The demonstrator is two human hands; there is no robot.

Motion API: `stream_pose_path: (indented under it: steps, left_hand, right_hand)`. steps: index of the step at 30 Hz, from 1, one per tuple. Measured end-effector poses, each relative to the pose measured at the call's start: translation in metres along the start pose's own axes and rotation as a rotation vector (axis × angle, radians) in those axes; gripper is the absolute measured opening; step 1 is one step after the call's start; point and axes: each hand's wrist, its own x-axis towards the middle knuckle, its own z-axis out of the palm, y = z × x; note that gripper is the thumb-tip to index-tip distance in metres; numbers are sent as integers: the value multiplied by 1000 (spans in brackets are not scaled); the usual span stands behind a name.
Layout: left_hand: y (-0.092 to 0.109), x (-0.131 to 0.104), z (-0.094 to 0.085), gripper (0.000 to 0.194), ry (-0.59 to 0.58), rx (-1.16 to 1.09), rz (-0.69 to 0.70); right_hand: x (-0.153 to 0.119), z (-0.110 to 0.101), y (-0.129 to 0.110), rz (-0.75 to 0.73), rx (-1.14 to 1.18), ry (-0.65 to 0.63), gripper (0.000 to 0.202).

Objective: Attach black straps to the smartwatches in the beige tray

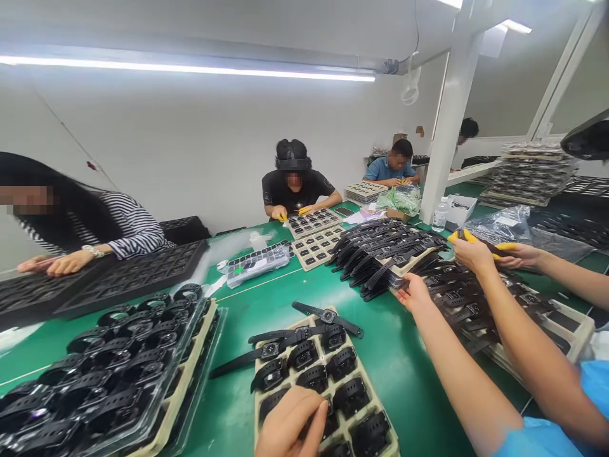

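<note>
Only one of my hands shows, at the bottom edge. It looks like my left hand (290, 426), with its fingers bent down onto a black smartwatch (329, 424) seated in a beige tray (386, 424) on the green table. The tray holds several black watches in pockets. A few at its far end have their straps spread out (328, 315). My right hand is out of view.
A person in blue sleeves at my right reaches both hands (415, 293) over piled watch straps (380, 251). Another hand (521, 255) wears yellow fingertip covers. A clear-lidded tray of watches (118, 374) lies at my left, with black trays (128, 276) beyond. Other people work across the table.
</note>
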Motion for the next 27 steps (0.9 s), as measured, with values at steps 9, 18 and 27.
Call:
stream_pose_path:
  steps: [9,18,27]
  left_hand:
    - [2,44,21,23,-126,-76,-46]
    - [-7,120,47,12,-338,-16,-149]
    - [-33,225,116,51,-282,303,15]
  right_hand:
    - [4,-1,-5,112,164,15,35]
    - [7,2,3,142,248,-92,34]
    - [3,8,34,113,495,-260,32]
